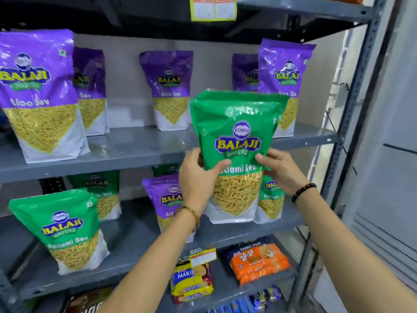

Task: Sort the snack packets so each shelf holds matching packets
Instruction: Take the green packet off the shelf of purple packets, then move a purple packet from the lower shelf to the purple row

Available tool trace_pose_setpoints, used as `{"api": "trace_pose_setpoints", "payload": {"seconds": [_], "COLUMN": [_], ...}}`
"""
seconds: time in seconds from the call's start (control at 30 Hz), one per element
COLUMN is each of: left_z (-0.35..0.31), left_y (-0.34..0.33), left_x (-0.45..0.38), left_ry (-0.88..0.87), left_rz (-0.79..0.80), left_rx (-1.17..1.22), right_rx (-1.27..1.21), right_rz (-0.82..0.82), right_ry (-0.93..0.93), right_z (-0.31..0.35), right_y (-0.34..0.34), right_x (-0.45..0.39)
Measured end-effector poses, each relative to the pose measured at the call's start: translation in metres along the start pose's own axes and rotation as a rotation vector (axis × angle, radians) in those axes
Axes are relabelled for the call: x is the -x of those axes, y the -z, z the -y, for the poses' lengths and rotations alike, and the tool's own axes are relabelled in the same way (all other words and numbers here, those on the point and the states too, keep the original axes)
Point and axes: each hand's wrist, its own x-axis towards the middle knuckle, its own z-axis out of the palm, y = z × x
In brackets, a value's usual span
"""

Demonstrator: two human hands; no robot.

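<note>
A green Ratlami Sev packet is held upright in front of the shelves, its bottom near the lower shelf. My left hand grips its left side and my right hand its right side. The upper shelf carries several purple Aloo Sev packets, such as the big one at the left and one at the right. On the lower shelf stand green packets at the left, behind it and at the right, plus one purple packet behind my left wrist.
Below, a third shelf holds yellow Marie biscuit packs and an orange 20-20 family pack. A yellow price tag hangs from the top shelf edge. The rack's grey upright and a pale wall close off the right side.
</note>
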Motion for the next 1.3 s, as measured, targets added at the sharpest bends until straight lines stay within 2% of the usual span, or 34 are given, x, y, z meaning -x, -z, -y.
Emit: {"api": "trace_pose_setpoints", "payload": {"seconds": [0.23,0.4,0.5,0.73,0.97,1.13,1.3], "left_z": [0.093,0.149,0.174,0.208,0.218,0.218,0.216], "left_y": [-0.051,-0.077,-0.089,-0.113,-0.121,-0.117,-0.096], "left_x": [0.056,0.049,0.032,0.000,-0.005,-0.003,0.023], "left_ry": [0.264,0.427,0.491,0.547,0.556,0.602,0.674], "left_rz": [0.115,0.143,0.132,0.068,0.080,0.091,0.140], "left_rx": [-0.077,-0.128,-0.151,-0.245,-0.299,-0.258,-0.189], "right_rx": [0.162,0.155,0.142,0.088,-0.043,-0.046,-0.046], "right_rz": [-0.026,-0.090,-0.069,-0.076,-0.136,-0.186,-0.352], "right_ry": [-0.297,-0.422,-0.511,-0.534,-0.535,-0.498,-0.470], "right_z": [-0.103,-0.152,-0.167,-0.236,-0.229,-0.234,-0.236], "right_y": [0.031,0.032,0.029,0.032,0.019,0.014,-0.007], "right_x": [0.008,-0.016,-0.039,-0.098,-0.099,-0.099,-0.074]}}
